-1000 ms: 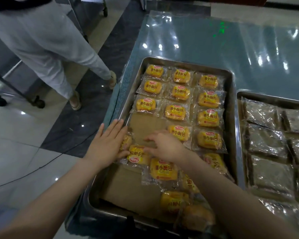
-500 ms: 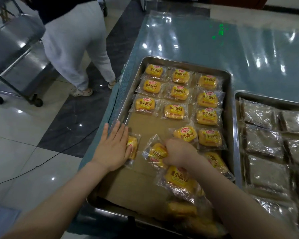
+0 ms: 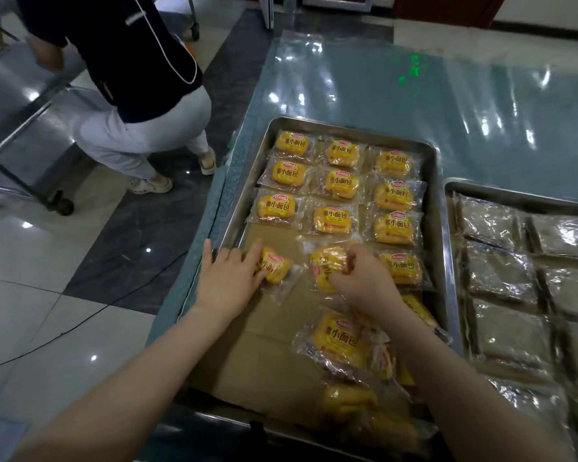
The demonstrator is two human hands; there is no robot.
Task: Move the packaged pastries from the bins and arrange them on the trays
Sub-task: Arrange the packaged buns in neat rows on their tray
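1. Our left hand (image 3: 226, 281) lies with its fingers almost flat on one bread pack (image 3: 276, 265), near the left wall of the steel tray (image 3: 244, 195). This grip is apart. It presses down and does not close round the pack.
2. Our right hand (image 3: 364, 278) has its grip clamped on a second bread pack (image 3: 326, 265), with the fingers curled over it. This pack is in the middle of the tray, just below the tidy rows (image 3: 334, 185).
3. More packs wait in a loose pile (image 3: 341, 341) at the near end of the tray, on the brown paper (image 3: 274, 345).
4. We think these packs are light and soft. A hard squeeze could squash the bun, so we should hold it gently.
5. The clear wrapper looks shiny and slippery. We think the best hold is across the fat middle of the bun. The thin flat edge could slip away.
6. Flat fingers can likely slide a pack along the paper into its place.
7. A second tray (image 3: 514, 196) of dark packs (image 3: 501, 271) sits just beside, on the tabletop (image 3: 414, 95).
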